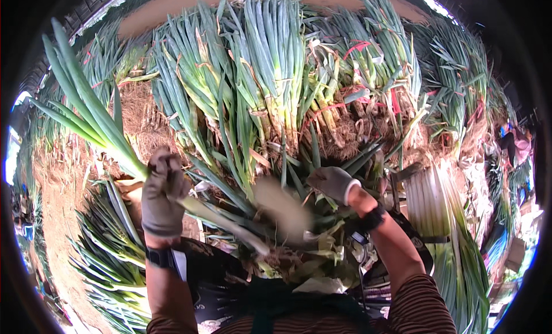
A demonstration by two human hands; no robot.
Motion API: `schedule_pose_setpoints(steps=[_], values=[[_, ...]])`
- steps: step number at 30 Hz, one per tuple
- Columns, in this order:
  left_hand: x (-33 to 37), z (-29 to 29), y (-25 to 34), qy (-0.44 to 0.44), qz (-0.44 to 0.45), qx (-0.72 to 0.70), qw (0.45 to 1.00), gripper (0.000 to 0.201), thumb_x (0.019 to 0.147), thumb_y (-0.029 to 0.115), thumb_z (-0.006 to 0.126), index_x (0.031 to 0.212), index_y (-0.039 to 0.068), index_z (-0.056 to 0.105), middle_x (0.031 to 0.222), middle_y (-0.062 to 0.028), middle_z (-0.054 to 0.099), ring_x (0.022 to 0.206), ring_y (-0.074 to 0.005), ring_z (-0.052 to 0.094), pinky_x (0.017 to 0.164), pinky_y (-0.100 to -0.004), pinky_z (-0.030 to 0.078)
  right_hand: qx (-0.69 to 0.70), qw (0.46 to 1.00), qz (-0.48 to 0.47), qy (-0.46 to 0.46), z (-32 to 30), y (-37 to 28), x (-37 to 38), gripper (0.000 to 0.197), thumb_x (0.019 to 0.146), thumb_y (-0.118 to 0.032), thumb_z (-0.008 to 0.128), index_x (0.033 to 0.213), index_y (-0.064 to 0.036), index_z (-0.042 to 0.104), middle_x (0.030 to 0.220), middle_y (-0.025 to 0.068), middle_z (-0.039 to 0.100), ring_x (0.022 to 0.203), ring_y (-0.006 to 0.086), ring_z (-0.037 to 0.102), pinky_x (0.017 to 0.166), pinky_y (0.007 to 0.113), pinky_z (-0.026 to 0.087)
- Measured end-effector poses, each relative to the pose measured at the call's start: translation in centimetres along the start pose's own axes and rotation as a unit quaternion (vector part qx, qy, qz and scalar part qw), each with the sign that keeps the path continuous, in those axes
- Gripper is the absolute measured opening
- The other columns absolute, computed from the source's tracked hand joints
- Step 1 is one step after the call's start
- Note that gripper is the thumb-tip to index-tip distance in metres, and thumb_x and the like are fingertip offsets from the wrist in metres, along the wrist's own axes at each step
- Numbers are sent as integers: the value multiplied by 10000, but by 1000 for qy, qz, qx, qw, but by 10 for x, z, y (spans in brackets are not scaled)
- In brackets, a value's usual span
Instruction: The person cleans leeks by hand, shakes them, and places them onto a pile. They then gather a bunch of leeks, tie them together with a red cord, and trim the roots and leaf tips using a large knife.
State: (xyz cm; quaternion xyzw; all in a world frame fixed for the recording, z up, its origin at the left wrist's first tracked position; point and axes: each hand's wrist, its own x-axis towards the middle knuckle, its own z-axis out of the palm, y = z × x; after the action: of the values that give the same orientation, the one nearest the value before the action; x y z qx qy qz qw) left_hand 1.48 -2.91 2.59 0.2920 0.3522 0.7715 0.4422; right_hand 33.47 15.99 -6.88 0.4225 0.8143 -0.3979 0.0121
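Note:
My left hand (163,193), in a grey glove, is closed around one green onion stalk (98,118). Its long green leaves fan up to the left and its pale stem slants down to the right toward a rooty end near my lap. My right hand (332,183), also gloved, is closed and held just right of a pale motion-blurred strip (282,210), probably peeled skin; whether it grips that strip is unclear. Peeled leaves and trimmings (313,265) lie heaped on my dark apron.
A big heap of unpeeled green onions (270,87) with soil on their roots stands in front. Cleaned white stalks lie bundled at my right (434,213), and more green onions lie on the ground at my left (112,259). Another person (514,145) sits far right.

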Motion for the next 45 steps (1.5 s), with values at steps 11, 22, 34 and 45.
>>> schedule_pose_setpoints(steps=[11,22,34,45], values=[[13,7,-8,156,-50,74,984,241,947,230,526,1041,10,555,645,-40,517,370,-63,332,360,-210,279,132,955,116,239,51,36,222,325,840,-294,596,1061,-64,656,1001,191,670,959,352,631,829,389,490],[27,3,-18,228,-84,125,962,220,931,230,566,1063,55,578,684,10,516,380,-47,291,338,-197,220,-17,963,217,159,41,89,289,458,799,-343,604,1103,-2,622,1082,247,640,1040,380,611,875,415,496],[10,26,-12,167,-72,151,972,276,882,256,606,1020,18,594,690,-40,557,469,-82,439,417,-192,307,514,833,-75,191,-10,-12,102,237,841,-84,630,1048,28,603,836,12,634,700,99,584,603,244,460],[4,70,-51,-19,-5,211,977,319,887,134,625,1180,20,574,980,-63,655,590,-61,495,482,-209,388,112,934,-246,233,66,-64,-7,246,858,-223,644,981,-26,562,743,167,609,686,312,612,629,382,492]])
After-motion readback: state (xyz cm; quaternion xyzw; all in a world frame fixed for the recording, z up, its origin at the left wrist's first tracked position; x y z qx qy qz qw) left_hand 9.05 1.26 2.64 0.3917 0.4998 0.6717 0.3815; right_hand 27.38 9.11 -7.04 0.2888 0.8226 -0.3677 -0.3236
